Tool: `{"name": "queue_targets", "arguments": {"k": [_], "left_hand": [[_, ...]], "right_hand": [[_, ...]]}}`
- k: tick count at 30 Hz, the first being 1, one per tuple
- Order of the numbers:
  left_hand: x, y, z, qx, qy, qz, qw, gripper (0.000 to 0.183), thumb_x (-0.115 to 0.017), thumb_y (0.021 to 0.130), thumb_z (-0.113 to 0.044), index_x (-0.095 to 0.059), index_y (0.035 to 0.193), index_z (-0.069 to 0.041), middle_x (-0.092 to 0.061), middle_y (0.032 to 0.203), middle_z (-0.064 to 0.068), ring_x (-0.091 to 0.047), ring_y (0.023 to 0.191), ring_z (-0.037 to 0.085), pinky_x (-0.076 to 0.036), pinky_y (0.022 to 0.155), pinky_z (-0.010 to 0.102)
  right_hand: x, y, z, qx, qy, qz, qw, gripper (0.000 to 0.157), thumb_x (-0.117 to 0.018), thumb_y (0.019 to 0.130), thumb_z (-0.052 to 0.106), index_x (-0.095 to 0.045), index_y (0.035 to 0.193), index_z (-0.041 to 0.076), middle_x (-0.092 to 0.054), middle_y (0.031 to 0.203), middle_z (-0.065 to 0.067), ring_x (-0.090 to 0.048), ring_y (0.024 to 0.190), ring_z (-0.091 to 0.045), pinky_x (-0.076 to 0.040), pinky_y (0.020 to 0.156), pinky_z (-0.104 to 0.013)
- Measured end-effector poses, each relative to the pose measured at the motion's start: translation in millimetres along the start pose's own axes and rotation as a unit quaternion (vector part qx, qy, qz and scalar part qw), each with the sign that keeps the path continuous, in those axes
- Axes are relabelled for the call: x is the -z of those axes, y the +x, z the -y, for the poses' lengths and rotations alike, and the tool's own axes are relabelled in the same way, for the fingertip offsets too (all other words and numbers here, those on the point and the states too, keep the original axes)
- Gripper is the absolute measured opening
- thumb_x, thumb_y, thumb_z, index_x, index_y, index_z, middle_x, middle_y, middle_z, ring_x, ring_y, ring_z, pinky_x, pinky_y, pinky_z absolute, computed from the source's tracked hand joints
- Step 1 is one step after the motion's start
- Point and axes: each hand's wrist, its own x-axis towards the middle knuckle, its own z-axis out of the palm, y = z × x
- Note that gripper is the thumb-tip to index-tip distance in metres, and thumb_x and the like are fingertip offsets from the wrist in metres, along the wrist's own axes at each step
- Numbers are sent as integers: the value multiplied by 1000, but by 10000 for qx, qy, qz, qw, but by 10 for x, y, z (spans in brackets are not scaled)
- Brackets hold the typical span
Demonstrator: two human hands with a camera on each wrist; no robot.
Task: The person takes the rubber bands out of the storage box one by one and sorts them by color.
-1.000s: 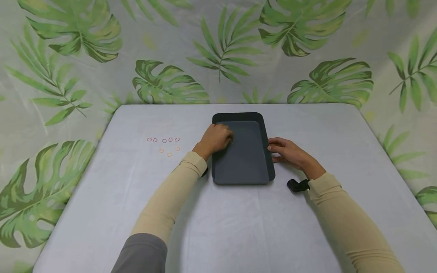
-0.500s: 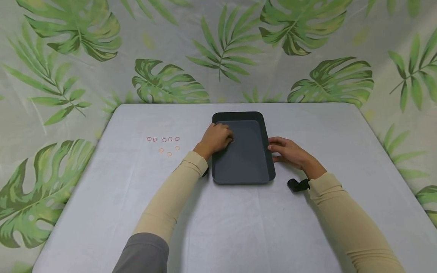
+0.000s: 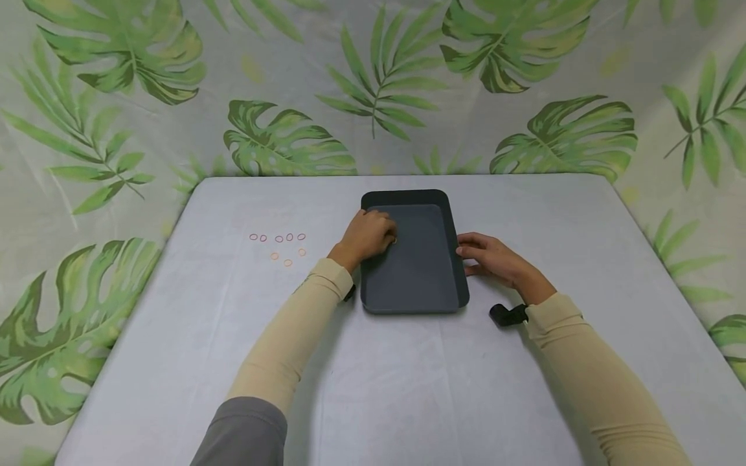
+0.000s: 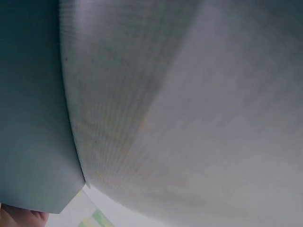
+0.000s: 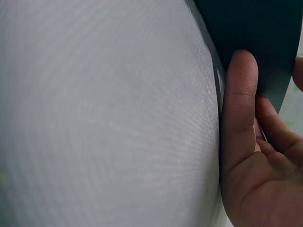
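A dark grey rectangular tray (image 3: 416, 278) lies on the white table. My left hand (image 3: 366, 236) reaches over its left rim with curled fingers and pinches what looks like a small yellow rubber band (image 3: 394, 241), mostly hidden by the fingertips. In the left wrist view, the tray's outer wall (image 4: 33, 104) hides most of that hand. Against the right wall rests my right hand (image 3: 492, 259), its fingers fairly straight. The right wrist view shows a straight finger (image 5: 242, 94) along the tray's outer side.
Left of the tray, several red bands (image 3: 279, 239) lie in a row on the table (image 3: 384, 388). Below them are 3 orange bands (image 3: 288, 263). A leaf-patterned cloth (image 3: 408, 84) hangs behind the table's back edge.
Both hands and the tray stay in place. Slightly less of the yellow band shows at my left fingertips than half a second ago.
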Motion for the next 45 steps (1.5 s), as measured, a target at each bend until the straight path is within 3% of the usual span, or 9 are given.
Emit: {"name": "queue_targets", "arguments": {"k": [8, 13, 16, 21, 27, 31, 36, 45], "left_hand": [[-24, 14, 37, 29, -316, -272, 9991, 16, -68, 95, -30, -78, 100, -19, -74, 102, 0, -67, 95, 21, -51, 84, 40], [122, 2, 66, 181, -1230, -442, 9913, 17, -67, 96, -27, -78, 100, -15, -74, 100, 2, -67, 91, 21, -54, 83, 37], [300, -53, 112, 210, -2013, -664, 9771, 15, -67, 96, -24, -77, 100, -13, -73, 101, 4, -66, 91, 20, -54, 82, 35], [666, -257, 204, 14, -3099, -1287, 9420, 11, -70, 94, -18, -77, 98, -11, -73, 99, 7, -65, 88, 20, -53, 82, 40], [1063, -597, 213, -183, -3643, -1733, 9148, 6, -72, 92, -17, -77, 95, -14, -72, 102, 3, -65, 95, 15, -53, 87, 40], [1235, -853, 140, -675, -3512, -2112, 9097, 4, -76, 88, -13, -77, 91, -11, -72, 99, 4, -65, 96, 15, -52, 86, 33], [1324, -1090, 48, -1176, -3116, -2520, 9086, 5, -78, 84, -5, -77, 88, -9, -72, 96, 4, -66, 95, 16, -52, 82, 28], [1302, -1298, 88, -1365, -2731, -2832, 9092, 10, -80, 81, -2, -77, 85, -10, -74, 90, 3, -66, 92, 16, -52, 81, 27]], "right_hand": [[6, 16, -10, 4, -14, 13, 10000, 57, -51, 104, 25, -31, 151, 1, -37, 152, -24, -46, 134, -33, -56, 89, -26], [-8, 42, -23, 32, -32, -15, 10000, 55, -51, 104, 26, -33, 150, 1, -39, 150, -23, -52, 127, -23, -57, 88, -26], [-13, 48, -24, 51, -29, -36, 10000, 53, -51, 104, 24, -35, 149, 1, -41, 148, -22, -55, 120, -17, -57, 87, -27], [-11, 54, -21, 27, -30, -33, 10000, 53, -51, 104, 24, -35, 149, 2, -41, 148, -22, -54, 121, -18, -57, 88, -27], [-14, 53, -13, 12, -48, -32, 10000, 53, -50, 104, 23, -34, 149, 0, -40, 149, -23, -52, 127, -25, -57, 88, -27], [-12, 44, -10, 36, -72, -8, 10000, 53, -50, 104, 23, -35, 149, 0, -41, 149, -24, -50, 129, -28, -57, 88, -27], [-6, 28, 0, -1, -83, -44, 10000, 55, -50, 104, 25, -33, 150, 1, -39, 150, -23, -50, 129, -26, -56, 88, -27], [-4, 3, 1, 39, 28, -6, 10000, 55, -51, 104, 24, -34, 149, -1, -39, 149, -24, -52, 124, -20, -57, 88, -27]]}}
